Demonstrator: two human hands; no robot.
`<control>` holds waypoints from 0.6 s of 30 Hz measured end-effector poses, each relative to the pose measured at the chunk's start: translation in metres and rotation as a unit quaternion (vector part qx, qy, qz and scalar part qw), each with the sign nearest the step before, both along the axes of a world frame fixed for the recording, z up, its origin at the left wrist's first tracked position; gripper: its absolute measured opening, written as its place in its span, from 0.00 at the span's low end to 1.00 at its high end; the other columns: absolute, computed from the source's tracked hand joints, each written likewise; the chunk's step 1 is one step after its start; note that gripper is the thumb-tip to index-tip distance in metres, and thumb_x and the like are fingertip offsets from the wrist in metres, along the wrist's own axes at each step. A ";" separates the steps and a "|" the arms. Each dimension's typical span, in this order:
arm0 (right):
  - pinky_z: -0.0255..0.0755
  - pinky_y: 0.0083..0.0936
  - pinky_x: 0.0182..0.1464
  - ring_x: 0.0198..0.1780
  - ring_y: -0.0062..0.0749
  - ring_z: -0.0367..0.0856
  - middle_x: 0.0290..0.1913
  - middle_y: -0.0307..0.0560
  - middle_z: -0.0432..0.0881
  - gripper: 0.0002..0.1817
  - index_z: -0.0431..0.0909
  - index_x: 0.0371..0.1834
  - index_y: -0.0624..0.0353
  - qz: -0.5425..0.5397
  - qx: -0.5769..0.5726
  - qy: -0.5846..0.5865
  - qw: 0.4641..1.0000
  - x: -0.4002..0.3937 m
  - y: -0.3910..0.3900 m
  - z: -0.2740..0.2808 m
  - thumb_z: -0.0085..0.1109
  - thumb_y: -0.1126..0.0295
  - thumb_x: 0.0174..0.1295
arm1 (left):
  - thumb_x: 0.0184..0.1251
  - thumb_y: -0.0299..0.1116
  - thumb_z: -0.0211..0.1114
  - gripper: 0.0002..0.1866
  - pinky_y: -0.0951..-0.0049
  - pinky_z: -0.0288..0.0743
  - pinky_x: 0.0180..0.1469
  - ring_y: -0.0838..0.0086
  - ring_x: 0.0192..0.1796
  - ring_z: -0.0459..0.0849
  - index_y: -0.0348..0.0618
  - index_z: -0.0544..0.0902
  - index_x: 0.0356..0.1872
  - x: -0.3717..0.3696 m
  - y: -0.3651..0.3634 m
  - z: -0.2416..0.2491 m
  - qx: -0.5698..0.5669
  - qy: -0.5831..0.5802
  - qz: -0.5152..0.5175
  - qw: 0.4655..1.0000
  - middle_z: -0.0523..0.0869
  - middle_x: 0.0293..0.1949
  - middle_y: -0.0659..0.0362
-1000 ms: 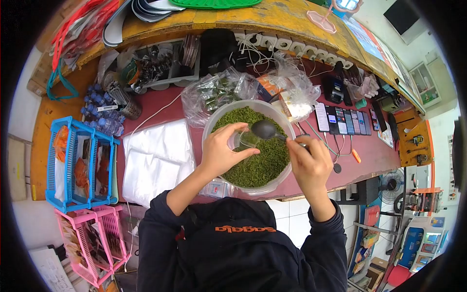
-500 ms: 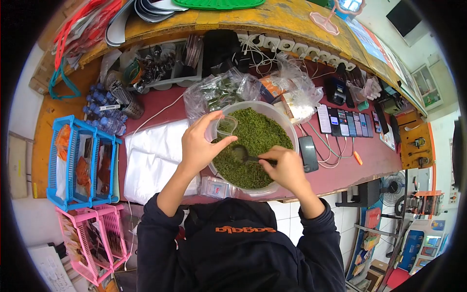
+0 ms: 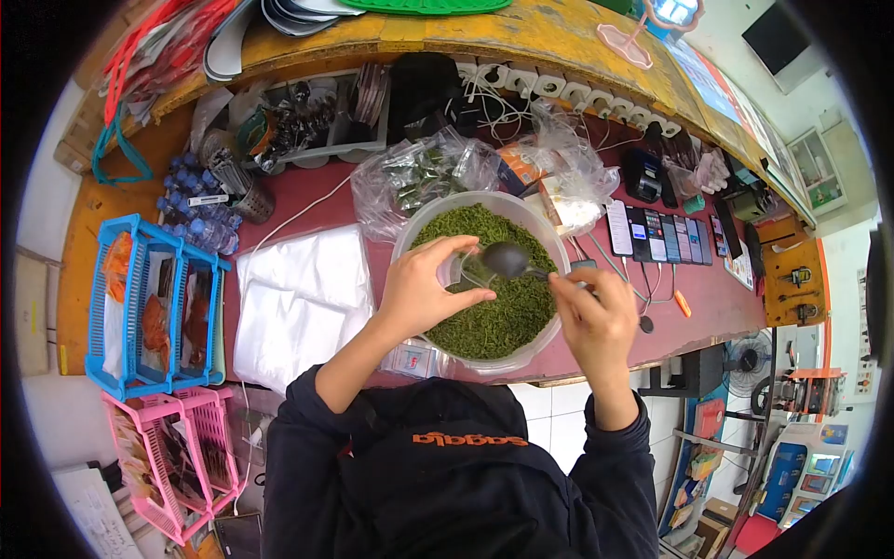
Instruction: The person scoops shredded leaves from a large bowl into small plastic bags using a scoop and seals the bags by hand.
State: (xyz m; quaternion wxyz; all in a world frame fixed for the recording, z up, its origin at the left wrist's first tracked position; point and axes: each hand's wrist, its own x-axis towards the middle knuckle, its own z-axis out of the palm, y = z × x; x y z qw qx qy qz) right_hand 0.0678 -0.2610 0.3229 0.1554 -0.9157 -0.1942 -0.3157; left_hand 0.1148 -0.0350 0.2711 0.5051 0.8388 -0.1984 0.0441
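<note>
A round translucent tub (image 3: 562,244) full of chopped dried green leaves (image 3: 494,331) stands at the table's front edge. Over its left half, my left hand (image 3: 424,289) grips a small clear plastic cup (image 3: 473,268) between thumb and fingers. My right hand (image 3: 601,312), at the tub's right side, is closed on the handle of a black spoon (image 3: 506,259). The spoon's bowl is tilted at the cup's mouth, its back facing up. Whatever lies under the bowl is hidden, and the cup's contents are hard to make out.
White plastic bags (image 3: 303,298) lie left of the tub, near a blue basket (image 3: 158,303) and a pink basket (image 3: 177,456). Behind the tub sits a clear bag of small green packets (image 3: 428,177). Several phones (image 3: 656,235) with cables line the right side.
The spoon has come up out of the leaves and turned over at the cup. My right hand has moved right; my left hand with the cup has shifted right and slightly down.
</note>
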 end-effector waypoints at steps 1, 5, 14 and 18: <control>0.63 0.27 0.34 0.30 0.28 0.75 0.32 0.33 0.80 0.10 0.86 0.33 0.51 0.001 0.000 0.000 1.000 -0.001 -0.004 0.003 0.71 0.75 0.46 | 0.42 0.40 0.82 0.34 0.69 0.76 0.56 0.65 0.53 0.85 0.41 0.81 0.53 0.000 0.001 -0.001 0.000 0.000 0.001 1.000 0.87 0.49 0.54; 0.65 0.31 0.38 0.33 0.33 0.79 0.33 0.37 0.80 0.08 0.86 0.33 0.52 -0.042 -0.034 0.108 0.993 0.000 -0.011 0.013 0.71 0.72 0.48 | 0.41 0.40 0.82 0.34 0.67 0.78 0.53 0.63 0.52 0.85 0.42 0.81 0.54 -0.006 -0.005 -0.009 0.066 -0.089 0.098 0.989 0.86 0.48 0.54; 0.72 0.32 0.38 0.35 0.39 0.81 0.37 0.43 0.82 0.06 0.82 0.35 0.56 0.181 0.153 0.195 0.952 0.039 0.021 -0.035 0.66 0.75 0.55 | 0.57 0.34 0.73 0.21 0.71 0.76 0.48 0.66 0.45 0.83 0.41 0.83 0.53 0.019 0.019 -0.018 -0.045 -0.067 -0.054 0.995 0.84 0.45 0.54; 0.73 0.27 0.37 0.32 0.30 0.82 0.33 0.43 0.83 0.05 0.83 0.36 0.60 0.171 0.282 0.226 0.917 0.032 0.025 -0.032 0.66 0.76 0.57 | 0.65 0.27 0.67 0.06 0.79 0.72 0.40 0.80 0.35 0.81 0.35 0.88 0.36 0.018 0.019 -0.013 -0.188 0.116 -0.104 0.970 0.86 0.30 0.59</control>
